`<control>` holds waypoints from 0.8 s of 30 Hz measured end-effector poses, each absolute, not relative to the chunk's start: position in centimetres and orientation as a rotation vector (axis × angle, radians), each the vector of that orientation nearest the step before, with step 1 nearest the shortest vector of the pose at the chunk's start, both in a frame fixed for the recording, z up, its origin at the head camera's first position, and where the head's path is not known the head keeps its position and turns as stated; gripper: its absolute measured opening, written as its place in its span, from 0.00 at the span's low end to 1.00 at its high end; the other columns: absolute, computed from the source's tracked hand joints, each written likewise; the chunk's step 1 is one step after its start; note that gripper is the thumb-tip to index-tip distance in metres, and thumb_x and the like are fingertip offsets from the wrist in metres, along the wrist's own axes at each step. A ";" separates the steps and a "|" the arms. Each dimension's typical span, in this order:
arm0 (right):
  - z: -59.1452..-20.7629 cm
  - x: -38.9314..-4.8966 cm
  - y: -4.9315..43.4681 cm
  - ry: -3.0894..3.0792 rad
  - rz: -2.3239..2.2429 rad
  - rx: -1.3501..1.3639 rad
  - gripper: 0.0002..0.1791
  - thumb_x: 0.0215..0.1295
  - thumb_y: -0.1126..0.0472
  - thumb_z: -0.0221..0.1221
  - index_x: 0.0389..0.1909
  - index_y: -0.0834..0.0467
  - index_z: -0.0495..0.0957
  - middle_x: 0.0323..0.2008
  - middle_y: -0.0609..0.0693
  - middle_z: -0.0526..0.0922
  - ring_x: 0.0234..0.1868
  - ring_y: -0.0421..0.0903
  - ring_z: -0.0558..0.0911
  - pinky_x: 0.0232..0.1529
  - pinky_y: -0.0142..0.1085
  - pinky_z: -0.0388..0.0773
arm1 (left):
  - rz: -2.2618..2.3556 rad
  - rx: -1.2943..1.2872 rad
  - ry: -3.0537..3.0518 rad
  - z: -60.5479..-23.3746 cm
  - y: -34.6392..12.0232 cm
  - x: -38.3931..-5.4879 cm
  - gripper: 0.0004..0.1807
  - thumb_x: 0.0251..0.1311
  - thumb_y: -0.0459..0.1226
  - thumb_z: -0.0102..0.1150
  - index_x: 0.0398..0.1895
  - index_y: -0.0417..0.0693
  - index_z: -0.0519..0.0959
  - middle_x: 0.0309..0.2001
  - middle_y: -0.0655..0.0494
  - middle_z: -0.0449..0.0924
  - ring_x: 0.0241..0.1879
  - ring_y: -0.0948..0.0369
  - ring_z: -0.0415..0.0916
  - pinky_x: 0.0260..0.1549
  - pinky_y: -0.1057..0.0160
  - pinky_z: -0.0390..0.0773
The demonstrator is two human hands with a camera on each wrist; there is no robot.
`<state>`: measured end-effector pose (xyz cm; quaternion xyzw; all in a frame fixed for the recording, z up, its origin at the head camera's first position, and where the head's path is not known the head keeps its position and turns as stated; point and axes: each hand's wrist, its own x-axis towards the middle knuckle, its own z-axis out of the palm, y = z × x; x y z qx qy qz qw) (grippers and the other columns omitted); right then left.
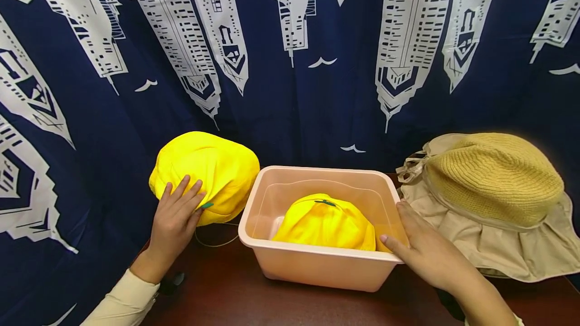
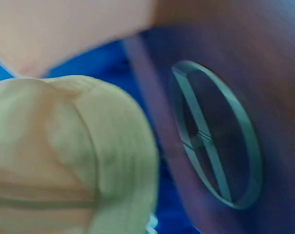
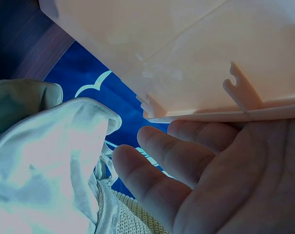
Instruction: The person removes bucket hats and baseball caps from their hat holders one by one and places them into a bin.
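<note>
My left hand [image 1: 176, 218] lies with spread, fairly straight fingers on a bright yellow hat [image 1: 206, 170] that has a small green tab. To its right stands a peach plastic bin [image 1: 317, 268]. Another yellow hat [image 1: 326, 225], with a green mark on top, is inside that bin. At the bin's right rim, my right hand [image 1: 430, 245] grips the edge, thumb over the inside and the other fingers outside. From the right wrist view, the fingers [image 3: 157, 183] of that hand reach along the outside of the rim.
On the right, a tan knitted hat [image 1: 494, 180] sits on a beige wide-brimmed cloth hat [image 1: 480, 240]. A navy cloth with white buildings [image 1: 294, 104] hangs behind the dark wooden table [image 1: 235, 291]. In the left wrist view are a pale brimmed hat [image 2: 118, 146] and an oval ring [image 2: 252, 141].
</note>
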<state>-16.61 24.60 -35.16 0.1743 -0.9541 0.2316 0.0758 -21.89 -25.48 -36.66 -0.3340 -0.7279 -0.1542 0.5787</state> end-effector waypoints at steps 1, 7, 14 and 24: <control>-35.1 -16.6 24.6 -2.860 0.693 0.523 0.49 0.71 0.39 0.52 0.75 0.71 0.48 0.74 0.71 0.50 0.72 0.70 0.56 0.64 0.67 0.58 | -0.399 -0.756 -1.692 -35.9 -25.2 -21.9 0.22 0.71 0.46 0.53 0.46 0.34 0.85 0.50 0.41 0.83 0.61 0.46 0.74 0.64 0.37 0.63; -35.2 -16.6 24.5 -2.856 0.690 0.520 0.49 0.71 0.38 0.52 0.75 0.71 0.49 0.74 0.70 0.51 0.71 0.70 0.57 0.63 0.67 0.59 | -0.550 -0.627 -1.726 -30.0 -24.5 -22.4 0.26 0.70 0.51 0.54 0.47 0.35 0.84 0.54 0.44 0.82 0.62 0.48 0.73 0.66 0.41 0.63; -35.1 -16.7 24.6 -2.868 0.680 0.525 0.49 0.71 0.39 0.53 0.75 0.71 0.48 0.74 0.71 0.50 0.71 0.70 0.57 0.64 0.67 0.58 | -0.638 -0.719 -1.806 -22.4 -22.6 -23.3 0.14 0.63 0.35 0.63 0.49 0.38 0.85 0.56 0.49 0.81 0.65 0.53 0.71 0.70 0.51 0.59; -35.2 -16.6 24.7 -2.864 0.729 0.531 0.49 0.72 0.39 0.52 0.76 0.71 0.47 0.75 0.70 0.48 0.72 0.70 0.55 0.65 0.67 0.56 | -0.878 -0.765 -2.121 -20.0 -14.6 -23.8 0.17 0.66 0.38 0.62 0.56 0.45 0.83 0.57 0.57 0.81 0.66 0.63 0.68 0.69 0.61 0.59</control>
